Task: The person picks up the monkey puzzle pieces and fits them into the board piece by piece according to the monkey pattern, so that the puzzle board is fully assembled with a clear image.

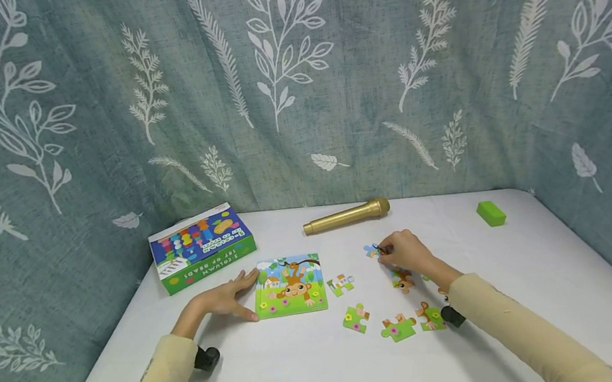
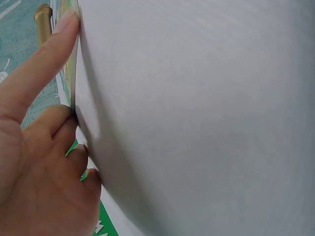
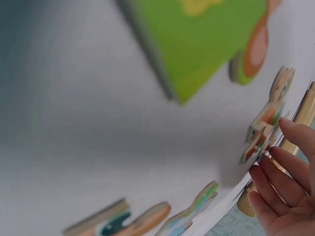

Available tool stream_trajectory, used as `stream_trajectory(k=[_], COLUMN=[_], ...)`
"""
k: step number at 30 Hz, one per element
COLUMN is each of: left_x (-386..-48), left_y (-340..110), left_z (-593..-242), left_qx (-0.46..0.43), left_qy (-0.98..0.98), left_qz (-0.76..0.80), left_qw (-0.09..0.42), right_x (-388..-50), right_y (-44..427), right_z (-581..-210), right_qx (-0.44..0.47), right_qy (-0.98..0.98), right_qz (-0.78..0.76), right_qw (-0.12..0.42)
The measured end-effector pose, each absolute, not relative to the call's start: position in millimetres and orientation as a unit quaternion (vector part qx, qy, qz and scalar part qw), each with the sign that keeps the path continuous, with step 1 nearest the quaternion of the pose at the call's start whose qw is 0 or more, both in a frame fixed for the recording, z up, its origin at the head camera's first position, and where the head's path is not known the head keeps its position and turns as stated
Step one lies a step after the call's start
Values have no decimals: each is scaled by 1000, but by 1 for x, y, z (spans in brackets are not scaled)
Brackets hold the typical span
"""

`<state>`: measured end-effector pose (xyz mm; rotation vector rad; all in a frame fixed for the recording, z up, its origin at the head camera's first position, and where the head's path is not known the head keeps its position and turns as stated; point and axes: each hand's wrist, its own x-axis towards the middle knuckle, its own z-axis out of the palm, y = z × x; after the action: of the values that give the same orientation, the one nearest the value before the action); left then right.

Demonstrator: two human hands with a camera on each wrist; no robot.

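A square monkey picture board [image 1: 289, 285] lies flat on the white table. My left hand [image 1: 227, 297] rests at its left edge, thumb at the near corner and fingertips farther back. In the left wrist view, the thumb and fingers of the left hand [image 2: 44, 132] touch the board's side. My right hand [image 1: 410, 253] pinches a blue jigsaw puzzle piece [image 1: 371, 250] at the table. Seen from the right wrist, the thumb and fingertips of the right hand [image 3: 288, 182] are beside puzzle pieces. Another piece [image 1: 403, 281] lies partly under this hand.
Loose puzzle pieces lie nearer me, including a green one [image 1: 356, 318] and a flowered one [image 1: 400, 328]. A bead set box [image 1: 204, 248] stands at the back left. Behind the board lies a gold microphone [image 1: 346, 216]. A green block [image 1: 491, 213] sits at the far right.
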<state>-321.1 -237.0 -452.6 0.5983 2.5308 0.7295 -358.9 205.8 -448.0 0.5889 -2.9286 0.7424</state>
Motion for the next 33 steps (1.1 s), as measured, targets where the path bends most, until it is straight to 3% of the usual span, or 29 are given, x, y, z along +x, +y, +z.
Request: stream_trajectory(k=[15, 33], left_x=[-320, -321], left_y=[-239, -237], left_z=[-452, -450], left_qx=[207, 208], left_qy=[916, 913], left_qz=[263, 268], left_qw=[221, 227], right_x=[-362, -367], right_y=[199, 139], right_z=[-439, -441], right_qx=[173, 324], right_qy=[-942, -892], right_qz=[285, 309], right_qw=[35, 66])
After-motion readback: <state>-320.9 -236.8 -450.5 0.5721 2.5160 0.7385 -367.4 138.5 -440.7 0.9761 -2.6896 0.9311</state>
